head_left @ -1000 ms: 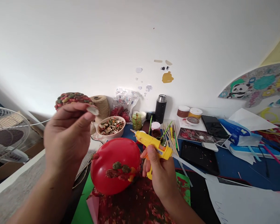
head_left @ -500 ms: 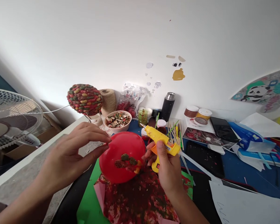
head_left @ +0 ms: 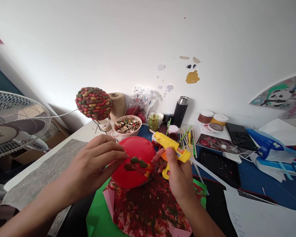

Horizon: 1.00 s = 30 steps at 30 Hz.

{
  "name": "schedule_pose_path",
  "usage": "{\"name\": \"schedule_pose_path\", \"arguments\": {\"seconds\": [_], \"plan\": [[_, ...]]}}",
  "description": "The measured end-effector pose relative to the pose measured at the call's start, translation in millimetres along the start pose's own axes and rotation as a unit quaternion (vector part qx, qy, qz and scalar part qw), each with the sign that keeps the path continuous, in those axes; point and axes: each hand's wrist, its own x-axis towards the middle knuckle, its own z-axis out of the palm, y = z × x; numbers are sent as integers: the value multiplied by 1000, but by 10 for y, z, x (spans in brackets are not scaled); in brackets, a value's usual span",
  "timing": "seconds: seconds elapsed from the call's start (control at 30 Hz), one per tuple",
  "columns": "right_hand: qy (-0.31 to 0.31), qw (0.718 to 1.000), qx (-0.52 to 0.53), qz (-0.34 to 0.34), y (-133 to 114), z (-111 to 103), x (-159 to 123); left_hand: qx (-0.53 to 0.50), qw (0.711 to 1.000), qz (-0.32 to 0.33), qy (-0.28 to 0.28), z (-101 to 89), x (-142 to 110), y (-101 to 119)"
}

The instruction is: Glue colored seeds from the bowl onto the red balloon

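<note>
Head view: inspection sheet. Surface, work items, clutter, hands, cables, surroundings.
Surface: desk; paint-smeared sheet over green paper.
Work items: balloon with colored pieces on it; glue gun.
Clutter: bowl of shells, flask, phone.
Hands: right hand grips glue gun; left hand at balloon, contact and contents unclear.
Cables: white cord beside fan.
Surroundings: wall behind, fan at left.

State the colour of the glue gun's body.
The glue gun's body is yellow, which shows best in the head view.
</note>
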Motion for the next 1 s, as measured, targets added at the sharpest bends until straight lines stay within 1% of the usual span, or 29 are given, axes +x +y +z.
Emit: {"name": "schedule_pose_path", "arguments": {"seconds": [0.23, 0.43, 0.57, 0.67, 0.83, 1.0], "plan": [[14, 1000, -14, 6, 8, 5, -9, -5, 1000, 0, -5, 1, 4, 13], [14, 999, -35, 3, -59, 12, 2, 5, 999, -1, -34, -4, -24, 7], [18, 999, -40, 7, -79, 12, 1, -6, 1000, -16, -13, 51, -87, -1], [16, 999, -38, 14, -104, 17, 3, -17, 999, -24, -12, 77, -120, -1], [14, 999, -31, 13, -135, 33, 9, -31, 999, -41, -15, 100, -124, 11], [14, 999, -44, 11, -121, 32, 6, -31, 997, -65, 7, 128, -110, 9]]}}
